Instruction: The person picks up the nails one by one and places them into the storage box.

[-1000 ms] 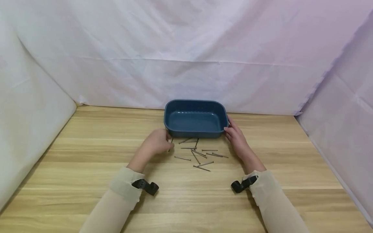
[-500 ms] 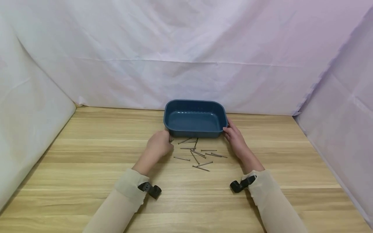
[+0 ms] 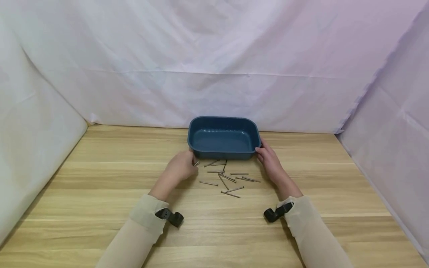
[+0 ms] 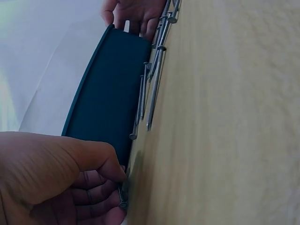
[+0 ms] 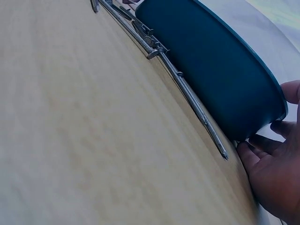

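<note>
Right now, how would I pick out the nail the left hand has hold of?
On the wooden table, find the blue tray. At its near-left corner the left hand pinches one nail, apart from the loose nails scattered flat beside it.

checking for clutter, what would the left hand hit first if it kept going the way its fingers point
The left hand, pinching a nail, points toward the tray. Its near left corner looks closest, so it would probably meet that first; depth is unclear.
</note>
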